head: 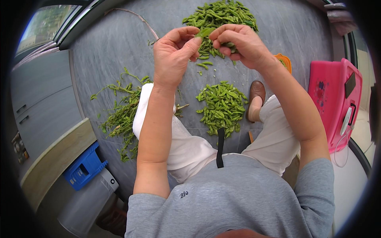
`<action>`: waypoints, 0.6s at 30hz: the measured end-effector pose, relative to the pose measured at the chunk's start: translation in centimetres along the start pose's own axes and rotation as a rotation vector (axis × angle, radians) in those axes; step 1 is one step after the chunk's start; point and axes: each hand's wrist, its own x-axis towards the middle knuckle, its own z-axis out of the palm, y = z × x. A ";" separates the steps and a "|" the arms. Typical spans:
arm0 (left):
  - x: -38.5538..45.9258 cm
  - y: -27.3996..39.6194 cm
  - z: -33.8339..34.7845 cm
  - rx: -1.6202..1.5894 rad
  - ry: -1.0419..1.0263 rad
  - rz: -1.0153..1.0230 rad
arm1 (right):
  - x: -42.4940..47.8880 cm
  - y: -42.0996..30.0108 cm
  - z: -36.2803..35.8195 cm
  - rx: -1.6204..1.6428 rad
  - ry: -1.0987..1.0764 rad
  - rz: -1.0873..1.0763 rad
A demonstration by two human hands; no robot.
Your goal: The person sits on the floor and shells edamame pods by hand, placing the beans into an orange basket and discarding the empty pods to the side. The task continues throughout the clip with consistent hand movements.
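Observation:
Up in front of me, my left hand pinches one end of a green soybean pod between thumb and forefinger. The fingertips of my right hand are at the pod's other end. More green pods show partly under the curled fingers of that hand. Behind the hands, a large heap of soybean pods lies on the grey floor, partly hidden by them. A smaller pod pile lies between my legs. Cut soybean stalks with leaves are spread beside my left leg.
An orange plastic basket shows past my right forearm. At the right stands a pink plastic storage box with a dark flat object and a white corded device on it. A blue plastic item and a translucent bin are at lower left, near grey cabinets.

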 end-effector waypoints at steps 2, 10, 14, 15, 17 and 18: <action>0.0 0.5 -0.1 -0.045 -0.071 -0.033 | -0.1 -0.7 -0.7 0.047 -0.012 -0.035; -0.3 0.4 -0.7 -0.128 -0.237 -0.141 | -0.3 -1.1 -1.1 -0.138 -0.306 0.040; -0.1 0.1 -0.8 -0.407 -0.262 -0.314 | -0.7 -1.4 -0.9 -0.126 -0.334 0.013; 0.0 -0.1 -0.9 -0.488 -0.290 -0.355 | -0.8 -1.4 -0.8 -0.129 -0.337 0.006; 0.1 -0.5 -1.2 -0.650 -0.343 -0.438 | -0.8 -1.2 -0.7 -0.131 -0.353 -0.024; 0.0 -0.6 -1.2 -0.686 -0.342 -0.441 | -0.8 -1.1 -0.7 -0.132 -0.361 -0.040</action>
